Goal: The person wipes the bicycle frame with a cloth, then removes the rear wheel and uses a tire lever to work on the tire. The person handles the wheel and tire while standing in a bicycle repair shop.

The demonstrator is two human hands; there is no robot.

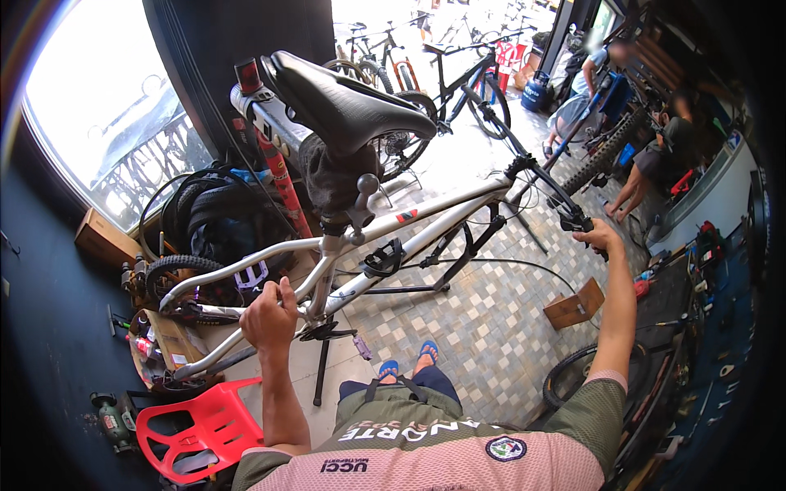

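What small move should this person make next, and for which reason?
I would perhaps turn the handlebar slightly with the right hand, letting the left hand steady the silver frame: the right holds the handlebar's near end, and the left seems closed around a rear tube.

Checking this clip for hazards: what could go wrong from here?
The silver frame is held at its seatpost by the stand's clamp, and the right hand is on the handlebar; a hard push might twist the frame in the clamp. The blue sandals leave toes bare, so a dropped part could hurt them.
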